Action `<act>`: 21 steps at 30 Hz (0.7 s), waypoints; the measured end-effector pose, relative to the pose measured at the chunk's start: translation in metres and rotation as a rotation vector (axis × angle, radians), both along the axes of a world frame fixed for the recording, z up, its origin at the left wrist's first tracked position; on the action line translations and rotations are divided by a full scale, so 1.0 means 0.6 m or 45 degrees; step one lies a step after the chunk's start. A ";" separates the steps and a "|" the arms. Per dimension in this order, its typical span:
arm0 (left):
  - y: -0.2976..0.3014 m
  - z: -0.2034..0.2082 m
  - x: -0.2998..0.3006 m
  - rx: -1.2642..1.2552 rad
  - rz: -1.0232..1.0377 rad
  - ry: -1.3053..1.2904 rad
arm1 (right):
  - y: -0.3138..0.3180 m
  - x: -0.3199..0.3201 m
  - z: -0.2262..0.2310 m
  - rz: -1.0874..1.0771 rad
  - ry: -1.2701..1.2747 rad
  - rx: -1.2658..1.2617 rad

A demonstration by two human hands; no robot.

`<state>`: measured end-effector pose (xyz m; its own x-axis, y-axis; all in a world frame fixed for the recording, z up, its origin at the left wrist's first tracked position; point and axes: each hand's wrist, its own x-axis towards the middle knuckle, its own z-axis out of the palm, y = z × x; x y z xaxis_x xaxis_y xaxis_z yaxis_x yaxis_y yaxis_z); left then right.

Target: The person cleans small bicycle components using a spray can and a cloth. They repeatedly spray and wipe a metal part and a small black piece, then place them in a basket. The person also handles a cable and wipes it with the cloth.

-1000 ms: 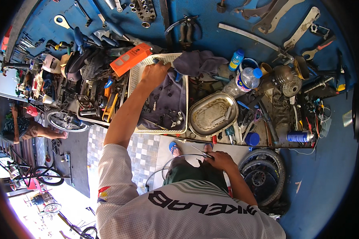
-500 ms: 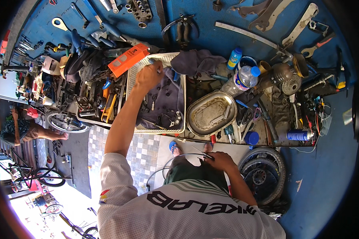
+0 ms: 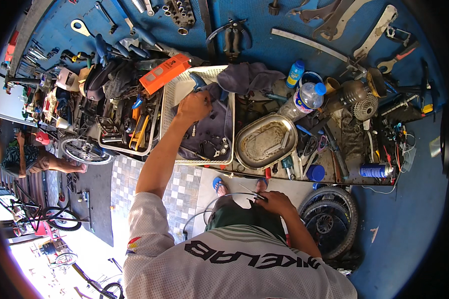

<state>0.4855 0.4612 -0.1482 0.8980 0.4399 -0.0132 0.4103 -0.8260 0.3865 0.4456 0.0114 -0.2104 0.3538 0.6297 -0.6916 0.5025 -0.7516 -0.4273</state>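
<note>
My left hand reaches into a white plastic basket, low over a dark cloth strewn with small metal parts. Its fingers are curled, and their tips and anything in them are hidden. Just beyond it, a blue-handled tool lies against the basket's far side. Lower right, beside my body, my right hand is closed around a thin cable. That cable loops left over my lap, and a short dark piece shows at the fingers.
Right of the basket sit an oval metal tray, a plastic bottle and loose tools. An orange box rests at the basket's far-left corner. Tyres stand below the bench. A person is at far left.
My left hand has come nearer and slightly right within the basket, uncovering the blue-handled tool. My right hand stays in place with the cable. The view has shifted slightly.
</note>
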 end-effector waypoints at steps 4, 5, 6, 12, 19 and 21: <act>0.022 0.006 -0.015 0.019 0.109 0.010 | -0.004 0.001 0.009 -0.024 0.021 -0.006; 0.024 0.004 -0.019 0.080 0.101 0.021 | -0.005 0.002 0.012 -0.028 0.018 0.005; 0.026 0.002 -0.022 0.123 0.097 0.060 | -0.005 0.004 0.015 -0.022 0.013 0.012; 0.013 -0.010 -0.009 0.239 0.081 -0.071 | -0.010 0.011 0.013 -0.022 -0.026 0.021; -0.005 -0.011 0.025 0.155 -0.184 0.016 | -0.017 0.013 -0.002 -0.022 -0.030 0.073; -0.004 -0.012 0.029 0.161 -0.194 0.038 | -0.020 0.012 -0.002 -0.028 -0.029 0.054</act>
